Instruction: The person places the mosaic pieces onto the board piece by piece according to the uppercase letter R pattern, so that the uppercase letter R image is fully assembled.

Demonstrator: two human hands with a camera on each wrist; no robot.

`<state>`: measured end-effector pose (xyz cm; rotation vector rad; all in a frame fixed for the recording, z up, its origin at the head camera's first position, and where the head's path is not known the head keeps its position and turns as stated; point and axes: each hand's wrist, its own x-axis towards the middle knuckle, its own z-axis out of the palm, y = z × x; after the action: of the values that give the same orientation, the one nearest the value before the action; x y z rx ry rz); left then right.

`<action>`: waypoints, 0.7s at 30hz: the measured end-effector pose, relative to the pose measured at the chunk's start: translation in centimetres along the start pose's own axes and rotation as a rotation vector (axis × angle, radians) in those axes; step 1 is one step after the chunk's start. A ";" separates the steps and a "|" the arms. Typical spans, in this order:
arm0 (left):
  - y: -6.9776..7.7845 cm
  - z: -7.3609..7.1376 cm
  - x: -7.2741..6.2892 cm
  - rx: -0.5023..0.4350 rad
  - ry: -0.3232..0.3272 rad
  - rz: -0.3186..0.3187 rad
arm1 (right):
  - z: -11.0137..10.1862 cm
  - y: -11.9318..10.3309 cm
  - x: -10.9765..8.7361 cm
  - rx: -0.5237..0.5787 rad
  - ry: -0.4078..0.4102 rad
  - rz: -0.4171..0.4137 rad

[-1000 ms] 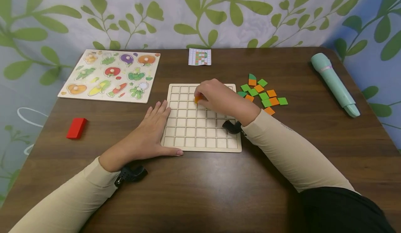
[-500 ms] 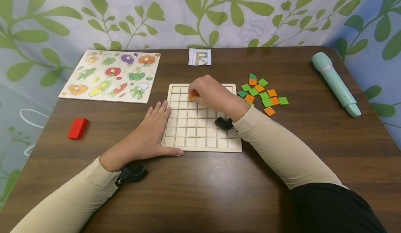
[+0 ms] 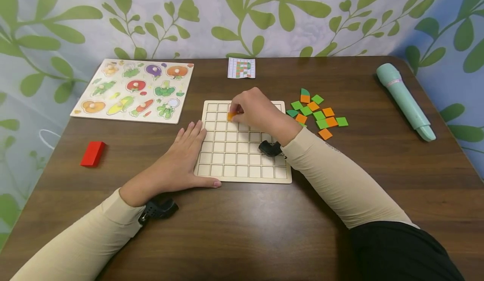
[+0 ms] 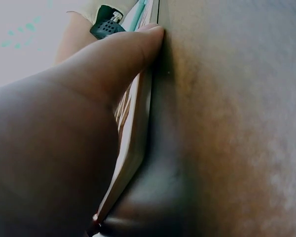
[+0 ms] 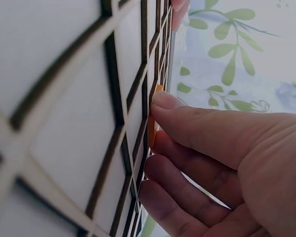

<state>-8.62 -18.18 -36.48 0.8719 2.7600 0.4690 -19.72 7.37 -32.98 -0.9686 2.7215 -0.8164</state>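
Observation:
A pale wooden board (image 3: pixel 230 159) with a grid of square recesses lies on the table. My right hand (image 3: pixel 255 108) is over its upper part, pinching an orange tile (image 3: pixel 230 116) between thumb and index finger. In the right wrist view the orange tile (image 5: pixel 152 126) sits close against the grid, partly covered by the thumb; the other fingers curl loosely near the board. My left hand (image 3: pixel 177 159) rests along the board's left edge, fingers straight and thumb spread below the near left corner. The left wrist view shows that thumb (image 4: pixel 138 47) along the board's side.
Loose orange and green tiles (image 3: pixel 321 123) are scattered right of the board. Behind it lies a small pattern card (image 3: pixel 241 68). A vegetable puzzle (image 3: pixel 132 90) lies back left, a red block (image 3: pixel 92 154) at left, and a mint-green microphone-shaped object (image 3: pixel 406 102) at right.
My right hand has moved a little left across the board with the orange tile, which now lies lower and flatter at the grid. My left hand has stayed in place.

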 end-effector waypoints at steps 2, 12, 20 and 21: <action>0.0 0.0 0.0 0.004 -0.001 -0.001 | 0.0 0.0 0.0 0.009 0.002 0.009; -0.1 0.2 0.0 0.005 0.000 -0.004 | -0.2 0.1 -0.8 -0.034 0.008 0.021; -0.1 0.1 0.1 0.014 -0.002 -0.003 | -1.6 -0.2 -2.4 -0.090 0.031 0.049; -0.1 0.1 0.1 0.012 -0.005 -0.003 | -1.8 -0.1 -2.7 -0.088 0.032 0.056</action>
<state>-8.71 -18.18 -36.62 0.8703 2.7623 0.4493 -18.11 9.81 -31.52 -0.8985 2.8196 -0.7140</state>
